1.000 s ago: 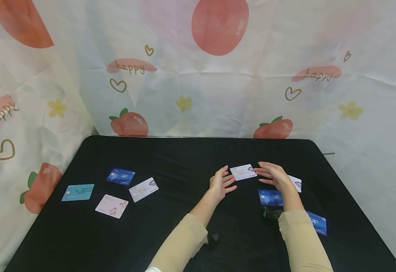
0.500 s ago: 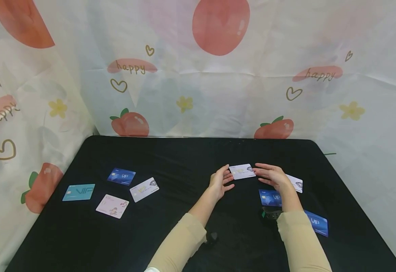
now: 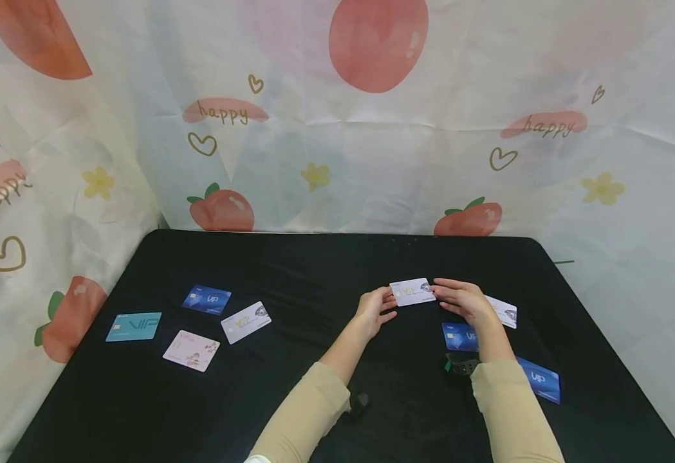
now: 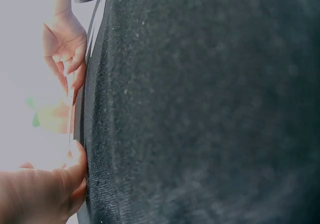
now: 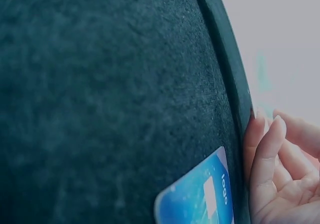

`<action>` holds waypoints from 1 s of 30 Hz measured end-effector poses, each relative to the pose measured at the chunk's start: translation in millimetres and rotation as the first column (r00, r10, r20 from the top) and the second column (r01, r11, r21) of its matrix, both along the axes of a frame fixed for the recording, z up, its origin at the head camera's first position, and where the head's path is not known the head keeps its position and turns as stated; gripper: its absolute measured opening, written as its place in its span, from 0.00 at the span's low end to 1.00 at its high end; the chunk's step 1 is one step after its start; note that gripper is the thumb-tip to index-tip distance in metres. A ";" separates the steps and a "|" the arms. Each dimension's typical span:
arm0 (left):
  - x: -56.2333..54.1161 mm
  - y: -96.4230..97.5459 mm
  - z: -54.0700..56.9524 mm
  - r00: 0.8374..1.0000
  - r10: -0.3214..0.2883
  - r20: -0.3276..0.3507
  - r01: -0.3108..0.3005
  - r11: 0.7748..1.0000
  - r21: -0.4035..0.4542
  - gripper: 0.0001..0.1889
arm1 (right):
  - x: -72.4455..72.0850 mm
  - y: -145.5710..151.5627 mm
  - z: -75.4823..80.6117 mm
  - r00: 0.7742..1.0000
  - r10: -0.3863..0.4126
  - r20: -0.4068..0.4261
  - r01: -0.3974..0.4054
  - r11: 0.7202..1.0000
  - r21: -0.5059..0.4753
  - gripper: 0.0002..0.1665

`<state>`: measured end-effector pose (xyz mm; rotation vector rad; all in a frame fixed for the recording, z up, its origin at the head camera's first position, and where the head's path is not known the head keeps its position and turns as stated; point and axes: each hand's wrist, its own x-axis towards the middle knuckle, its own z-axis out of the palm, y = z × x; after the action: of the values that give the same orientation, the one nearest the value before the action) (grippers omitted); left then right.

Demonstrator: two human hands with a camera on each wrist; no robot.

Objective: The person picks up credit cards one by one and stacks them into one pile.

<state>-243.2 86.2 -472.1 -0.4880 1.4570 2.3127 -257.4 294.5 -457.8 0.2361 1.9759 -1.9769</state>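
A white VIP card (image 3: pixel 412 292) with gold lettering and a dark emblem spans both hands at the right of the table. My left hand (image 3: pixel 374 310) pinches its left end, and my right hand (image 3: pixel 464 301) has its right end at the fingertips. From the left wrist, the left hand (image 4: pixel 55 191) and the right hand (image 4: pixel 65 41) face each other with the card edge-on between them. The right wrist view shows the right hand (image 5: pixel 282 169) at one end of the thin card edge, close by a blue card (image 5: pixel 200 194) on the table.
A white card (image 3: pixel 504 312) and two blue VIP cards, one (image 3: pixel 459 336) and another (image 3: pixel 540 381), lie partly behind the right arm. On the left lie teal (image 3: pixel 133 326), blue (image 3: pixel 206 299), pink (image 3: pixel 191 350) and white (image 3: pixel 246 323) cards. A patterned curtain (image 3: pixel 372 173) hangs behind the black table (image 3: pixel 291 270).
The left hand has closed in on the card's left end, its fingers now tucked nearer. The card and right hand have shifted very slightly left.
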 end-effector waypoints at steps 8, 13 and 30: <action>-0.1 -1.5 -1.1 0.999 0.022 -0.042 -0.025 0.997 -0.070 0.13 | 0.1 -3.5 -1.6 1.000 -0.014 0.006 0.014 1.000 0.025 0.34; 0.3 -4.5 -1.4 0.998 0.002 -0.058 -0.007 0.996 -0.088 0.13 | 0.7 -7.9 -1.3 0.999 -0.037 0.018 0.036 0.998 0.052 0.34; 0.4 -18.2 -2.4 0.995 0.012 -0.103 -0.031 0.983 -0.181 0.13 | 8.1 -21.2 3.0 0.996 -0.063 0.062 0.056 0.992 0.115 0.32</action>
<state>-242.8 68.1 -474.5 -0.4431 1.7310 2.2606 -249.3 273.4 -454.7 0.3866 2.0637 -1.8693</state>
